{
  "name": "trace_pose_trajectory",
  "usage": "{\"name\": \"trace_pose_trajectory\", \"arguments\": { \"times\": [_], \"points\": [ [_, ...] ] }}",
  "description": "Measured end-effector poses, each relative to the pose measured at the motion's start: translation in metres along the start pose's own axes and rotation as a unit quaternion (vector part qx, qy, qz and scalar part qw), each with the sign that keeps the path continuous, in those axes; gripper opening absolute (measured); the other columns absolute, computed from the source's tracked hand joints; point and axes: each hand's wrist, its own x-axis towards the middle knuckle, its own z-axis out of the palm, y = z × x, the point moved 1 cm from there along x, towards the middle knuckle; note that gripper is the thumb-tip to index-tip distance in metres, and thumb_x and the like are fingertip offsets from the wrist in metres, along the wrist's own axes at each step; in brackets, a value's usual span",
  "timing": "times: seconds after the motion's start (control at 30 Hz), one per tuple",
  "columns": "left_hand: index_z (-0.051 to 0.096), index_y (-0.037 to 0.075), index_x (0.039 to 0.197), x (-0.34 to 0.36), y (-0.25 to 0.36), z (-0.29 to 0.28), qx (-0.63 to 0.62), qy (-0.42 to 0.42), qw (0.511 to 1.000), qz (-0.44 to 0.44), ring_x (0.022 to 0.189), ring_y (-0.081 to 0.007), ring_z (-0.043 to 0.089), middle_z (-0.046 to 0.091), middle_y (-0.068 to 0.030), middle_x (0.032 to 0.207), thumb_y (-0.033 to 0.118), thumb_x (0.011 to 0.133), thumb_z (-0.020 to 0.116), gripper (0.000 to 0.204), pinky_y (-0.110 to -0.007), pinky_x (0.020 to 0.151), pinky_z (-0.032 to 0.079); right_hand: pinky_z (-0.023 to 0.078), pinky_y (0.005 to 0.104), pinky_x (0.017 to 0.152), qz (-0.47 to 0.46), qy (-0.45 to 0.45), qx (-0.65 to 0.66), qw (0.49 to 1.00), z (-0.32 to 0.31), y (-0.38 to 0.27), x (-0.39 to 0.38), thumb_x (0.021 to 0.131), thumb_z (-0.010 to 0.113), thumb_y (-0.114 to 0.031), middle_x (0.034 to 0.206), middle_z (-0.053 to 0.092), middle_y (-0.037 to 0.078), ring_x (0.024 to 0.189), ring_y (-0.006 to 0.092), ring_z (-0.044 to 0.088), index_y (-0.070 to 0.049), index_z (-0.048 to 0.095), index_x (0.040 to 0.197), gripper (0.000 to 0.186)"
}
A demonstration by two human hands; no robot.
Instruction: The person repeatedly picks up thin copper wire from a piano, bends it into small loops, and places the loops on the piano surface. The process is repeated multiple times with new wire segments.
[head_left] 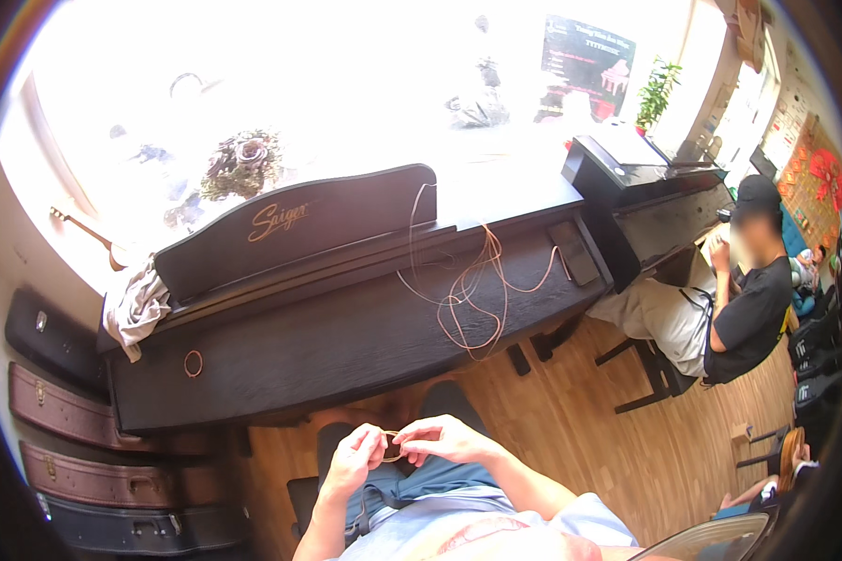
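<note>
My left hand [361, 456] and my right hand [440, 439] pinch a thin yellowish coiled loop [393, 458], which looks like wire or string, between them over my lap. Just in front of me is the closed black piano [299, 355]. A small copper-coloured coil [194, 364] lies on its left part. Tangled thin copper and silvery strands [468, 318] spread over its right part, beside a dark phone or pouch [573, 252]. A pale crumpled cloth [136, 309] is draped at its left end.
Instrument cases [75, 402] stack at my left, with a small stringed instrument [84, 229] behind. At my right a person in a black cap [748, 318] sits on a bench at another keyboard [636, 206]. More people [805, 266] and a stool [762, 439] are farther right.
</note>
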Motion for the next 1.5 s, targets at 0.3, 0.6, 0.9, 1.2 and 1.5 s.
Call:
{"name": "trace_pose_trajectory", "arguments": {
  "times": [0.3,0.6,0.9,1.2,1.5],
  "points": [
    [0.065,0.002,0.097,0.007,0.003,0.000,0.344,0.077,0.924,0.152,0.060,-0.0100,0.052,0.061,-0.0039,0.071,0.014,0.101,0.059,0.014,-0.026,0.057,0.043,0.052,0.0242,0.069,-0.017,0.103,-0.131,0.986,-0.001,-0.004,-0.002,0.098,0.066,-0.020,0.090,0.070,0.002,0.074,0.0072,0.059,-0.005,0.070,0.115,0.023],
    [0.065,0.000,0.099,0.012,0.000,0.007,0.447,0.152,0.819,0.325,0.066,-0.0251,0.065,0.067,-0.0138,0.080,0.006,0.096,0.064,0.007,-0.031,0.063,0.051,0.055,0.0261,0.080,0.001,0.097,-0.105,0.990,-0.002,-0.012,-0.005,0.098,0.064,-0.016,0.099,0.073,0.009,0.084,0.0108,0.066,0.000,0.065,0.113,0.022],
    [0.061,0.000,0.097,0.014,-0.007,0.019,0.317,0.159,0.912,0.207,0.051,-0.0065,0.050,0.056,-0.0035,0.064,0.006,0.102,0.053,0.011,-0.025,0.049,0.041,0.055,0.0277,0.081,-0.118,0.082,0.019,0.990,0.009,0.000,0.002,0.094,0.069,-0.006,0.091,0.068,0.005,0.086,0.0126,0.066,0.001,0.068,0.105,0.013],
    [0.055,0.004,0.097,0.030,0.008,0.039,0.021,0.085,0.993,0.077,0.045,-0.0065,0.039,0.041,0.0029,0.060,0.022,0.109,0.045,0.024,-0.023,0.042,0.035,0.056,0.0348,0.089,-0.314,0.261,-0.245,0.880,0.008,-0.012,0.006,0.078,0.081,-0.003,0.129,0.059,0.019,0.108,0.0246,0.066,-0.002,0.075,0.094,0.016],
    [0.055,0.005,0.094,0.034,0.006,0.022,-0.018,0.045,0.998,0.049,0.044,-0.0077,0.043,0.042,0.0016,0.058,0.030,0.108,0.048,0.029,-0.024,0.042,0.037,0.062,0.0288,0.072,-0.232,0.278,-0.080,0.929,0.022,0.006,0.015,0.093,0.067,0.000,0.093,0.074,0.012,0.084,0.0176,0.074,0.003,0.070,0.104,0.012]
  ]
}}
